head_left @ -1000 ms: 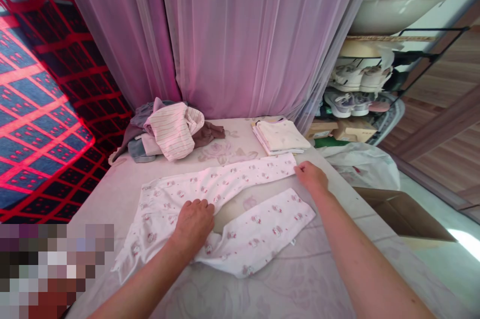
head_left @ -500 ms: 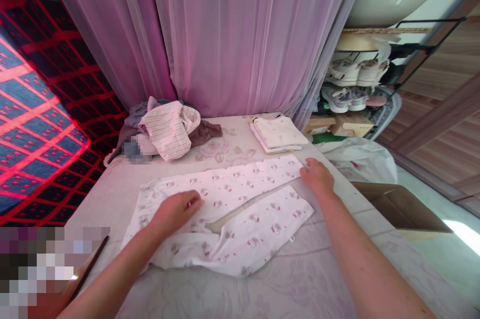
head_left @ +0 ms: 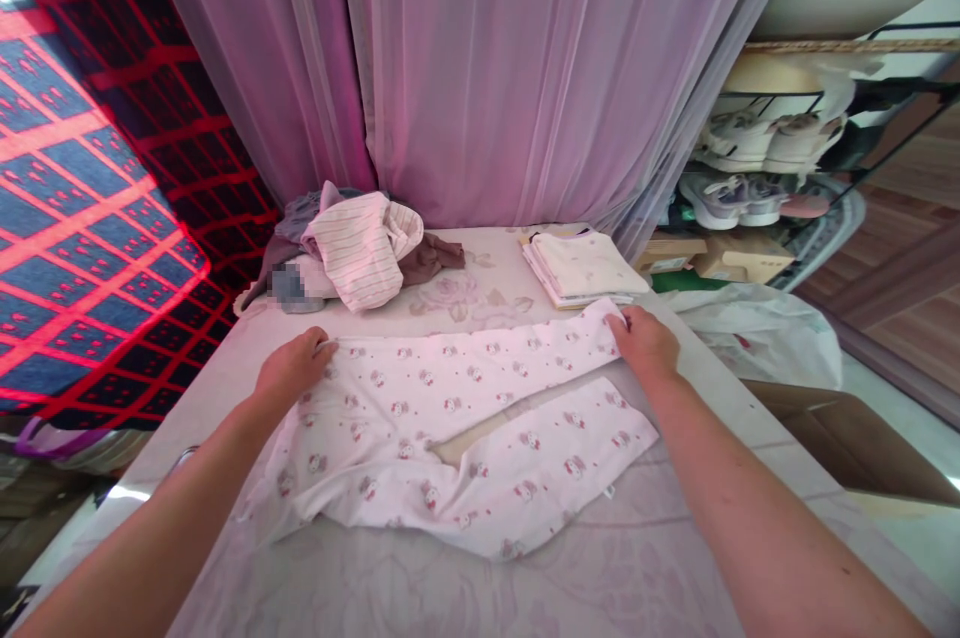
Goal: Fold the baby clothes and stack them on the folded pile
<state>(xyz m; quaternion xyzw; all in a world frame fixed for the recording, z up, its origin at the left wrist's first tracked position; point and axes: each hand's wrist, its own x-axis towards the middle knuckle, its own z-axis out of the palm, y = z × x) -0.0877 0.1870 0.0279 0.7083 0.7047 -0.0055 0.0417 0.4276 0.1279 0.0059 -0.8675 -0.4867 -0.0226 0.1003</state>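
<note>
White pants with a small red and grey character print lie spread sideways on the bed, waist to the left and both legs pointing right. My left hand pinches the far corner of the waistband. At the other end, my right hand grips the hem of the far leg, which is slightly lifted. Between my hands the far edge of the pants runs nearly straight. The near leg lies flat with a small white tag at its edge, and some wrinkles show near the waist.
A heap of crumpled clothes sits at the back left of the bed. Folded clothes are stacked at the back right. Purple curtains hang behind. Off the right side are a shoe rack, a plastic bag and a cardboard box.
My left hand has moved from above the middle of the pants to the waistband corner and closed on it. My right hand keeps hold of the leg hem. The view has shifted left.
</note>
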